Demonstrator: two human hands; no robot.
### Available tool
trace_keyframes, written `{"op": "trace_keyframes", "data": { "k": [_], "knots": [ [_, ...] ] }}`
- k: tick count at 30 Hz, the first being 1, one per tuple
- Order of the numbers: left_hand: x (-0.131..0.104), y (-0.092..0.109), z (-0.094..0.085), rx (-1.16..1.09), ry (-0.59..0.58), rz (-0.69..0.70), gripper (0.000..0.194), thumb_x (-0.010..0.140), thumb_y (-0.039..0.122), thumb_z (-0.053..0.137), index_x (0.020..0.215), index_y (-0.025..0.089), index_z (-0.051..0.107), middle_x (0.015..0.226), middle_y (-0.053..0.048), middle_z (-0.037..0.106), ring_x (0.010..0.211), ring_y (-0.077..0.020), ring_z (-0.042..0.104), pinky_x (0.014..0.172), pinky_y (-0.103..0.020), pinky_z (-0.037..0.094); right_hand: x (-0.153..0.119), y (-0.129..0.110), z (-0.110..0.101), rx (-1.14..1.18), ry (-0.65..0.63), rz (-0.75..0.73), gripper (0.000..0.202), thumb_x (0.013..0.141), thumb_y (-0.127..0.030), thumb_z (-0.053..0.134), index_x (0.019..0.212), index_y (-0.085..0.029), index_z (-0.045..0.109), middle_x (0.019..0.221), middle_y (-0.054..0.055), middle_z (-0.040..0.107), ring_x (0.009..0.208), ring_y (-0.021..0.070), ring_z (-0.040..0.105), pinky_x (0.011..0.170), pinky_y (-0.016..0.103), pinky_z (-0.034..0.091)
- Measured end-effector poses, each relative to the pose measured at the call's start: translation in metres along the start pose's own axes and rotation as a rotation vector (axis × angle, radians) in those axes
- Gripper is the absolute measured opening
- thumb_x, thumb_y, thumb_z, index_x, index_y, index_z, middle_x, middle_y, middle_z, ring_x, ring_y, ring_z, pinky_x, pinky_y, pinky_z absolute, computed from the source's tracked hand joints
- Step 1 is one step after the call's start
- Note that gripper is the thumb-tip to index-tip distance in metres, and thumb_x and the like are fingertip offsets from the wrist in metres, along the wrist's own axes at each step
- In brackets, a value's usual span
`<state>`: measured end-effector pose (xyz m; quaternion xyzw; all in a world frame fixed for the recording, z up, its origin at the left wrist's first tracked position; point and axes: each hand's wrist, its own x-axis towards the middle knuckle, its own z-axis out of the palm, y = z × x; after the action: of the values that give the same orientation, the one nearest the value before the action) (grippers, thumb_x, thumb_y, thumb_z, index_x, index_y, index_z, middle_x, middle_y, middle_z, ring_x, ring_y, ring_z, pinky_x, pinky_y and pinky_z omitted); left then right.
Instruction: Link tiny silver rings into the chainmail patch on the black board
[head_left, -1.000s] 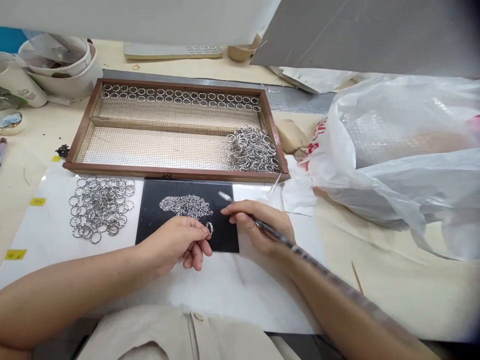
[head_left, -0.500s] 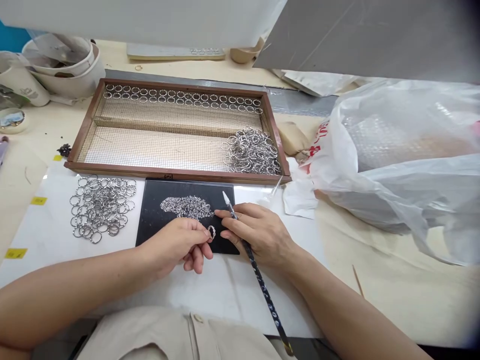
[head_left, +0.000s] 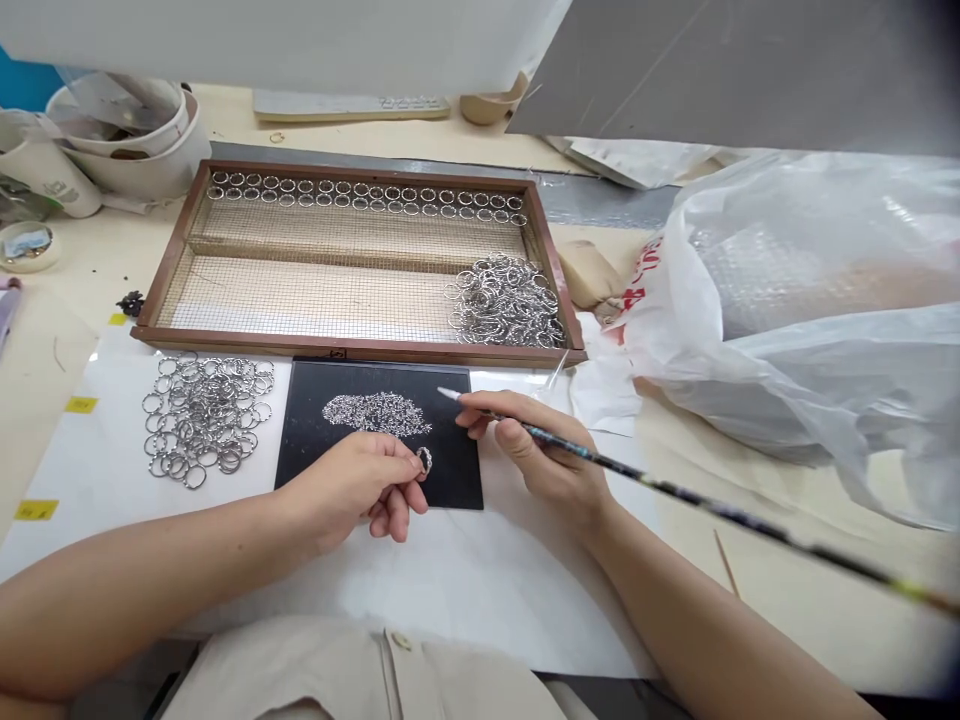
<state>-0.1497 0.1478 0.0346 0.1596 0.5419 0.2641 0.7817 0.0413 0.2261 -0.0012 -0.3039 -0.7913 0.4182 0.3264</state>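
I see a wooden mesh tray point(head_left: 420, 352) lying behind a black board point(head_left: 459, 475), a long patterned pen point(head_left: 690, 499) gripped in the fingers of the person's right hand point(head_left: 559, 480), and the left hand point(head_left: 367, 475), near a patch of tiny sparkling stones point(head_left: 375, 412), with thumb and forefinger pinching one silver ring point(head_left: 428, 458) over the board.

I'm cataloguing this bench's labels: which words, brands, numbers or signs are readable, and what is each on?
No text reads with certainty.
White plastic bag: red lettering, creased and partly hidden.
Yellow labels: dark marks, too small.
Wooden-framed tray: dark mark on the near edge, too small.
White container at far left: faint print, too blurred.
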Motion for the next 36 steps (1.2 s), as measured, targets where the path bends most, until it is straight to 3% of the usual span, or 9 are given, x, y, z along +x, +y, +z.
{"op": "trace_keyframes", "data": {
  "k": [4, 9, 12, 19, 23, 32, 36],
  "knots": [
    [0.0, -0.007, 0.003, 0.043, -0.024, 0.019, 0.021, 0.088, 0.02, 0.046, 0.069, 0.014, 0.051, 0.054, 0.002, 0.059, 0.034, -0.0041, 0.049, 0.034, -0.015, 0.029, 0.001, -0.003, 0.0, -0.002, 0.031, 0.086, 0.015, 0.09, -0.026, 0.052, 0.09, -0.022, 0.067, 0.076, 0.004, 0.067, 0.068, 0.0167, 0.064, 0.06, 0.032, 0.053],
    [0.002, -0.021, 0.007, 0.11, -0.066, -0.007, 0.022, 0.088, 0.02, 0.043, 0.067, 0.015, 0.048, 0.05, 0.003, 0.058, 0.03, -0.0045, 0.045, 0.033, -0.016, 0.027, -0.001, -0.004, 0.004, 0.031, 0.071, 0.222, 0.005, 0.086, -0.025, 0.057, 0.083, -0.023, 0.059, 0.075, 0.002, 0.065, 0.068, 0.0171, 0.064, 0.058, 0.03, 0.053],
    [0.002, -0.018, 0.006, 0.114, -0.069, 0.006, 0.024, 0.088, 0.022, 0.045, 0.065, 0.015, 0.049, 0.046, 0.003, 0.056, 0.03, -0.0044, 0.044, 0.033, -0.016, 0.028, -0.002, -0.004, 0.005, 0.031, 0.087, 0.23, 0.007, 0.086, -0.027, 0.057, 0.081, -0.023, 0.057, 0.075, 0.003, 0.064, 0.068, 0.0177, 0.064, 0.059, 0.031, 0.053],
    [-0.002, 0.011, -0.006, 0.057, 0.116, 0.298, 0.02, 0.088, 0.023, 0.049, 0.069, 0.015, 0.05, 0.054, 0.003, 0.058, 0.036, -0.0035, 0.048, 0.036, -0.016, 0.03, -0.002, 0.0, 0.004, 0.044, 0.113, 0.189, 0.009, 0.085, -0.029, 0.06, 0.079, -0.024, 0.055, 0.074, 0.004, 0.064, 0.066, 0.02, 0.064, 0.055, 0.035, 0.052],
    [0.0, 0.011, -0.01, -0.035, 0.143, 0.397, 0.018, 0.085, 0.024, 0.052, 0.07, 0.015, 0.05, 0.059, 0.003, 0.059, 0.035, -0.0023, 0.048, 0.034, -0.017, 0.026, -0.002, 0.0, 0.004, 0.049, 0.113, 0.188, 0.009, 0.085, -0.028, 0.06, 0.079, -0.024, 0.055, 0.074, 0.004, 0.064, 0.067, 0.0205, 0.064, 0.055, 0.035, 0.052],
    [0.0, -0.001, -0.004, -0.095, 0.025, 0.295, 0.013, 0.08, 0.019, 0.051, 0.068, 0.015, 0.051, 0.055, 0.003, 0.058, 0.032, -0.0034, 0.044, 0.036, -0.019, 0.025, 0.0, -0.002, 0.003, 0.068, 0.125, 0.211, 0.01, 0.085, -0.028, 0.059, 0.077, -0.024, 0.055, 0.074, 0.004, 0.064, 0.062, 0.0177, 0.062, 0.051, 0.032, 0.053],
    [-0.004, -0.003, 0.001, 0.024, -0.02, 0.207, 0.013, 0.079, 0.022, 0.052, 0.067, 0.015, 0.051, 0.054, 0.002, 0.059, 0.032, -0.0031, 0.044, 0.035, -0.018, 0.024, 0.001, -0.001, 0.002, 0.084, 0.127, 0.211, 0.011, 0.085, -0.029, 0.059, 0.078, -0.023, 0.055, 0.073, 0.004, 0.064, 0.062, 0.0172, 0.063, 0.05, 0.03, 0.054]
  ]
}}
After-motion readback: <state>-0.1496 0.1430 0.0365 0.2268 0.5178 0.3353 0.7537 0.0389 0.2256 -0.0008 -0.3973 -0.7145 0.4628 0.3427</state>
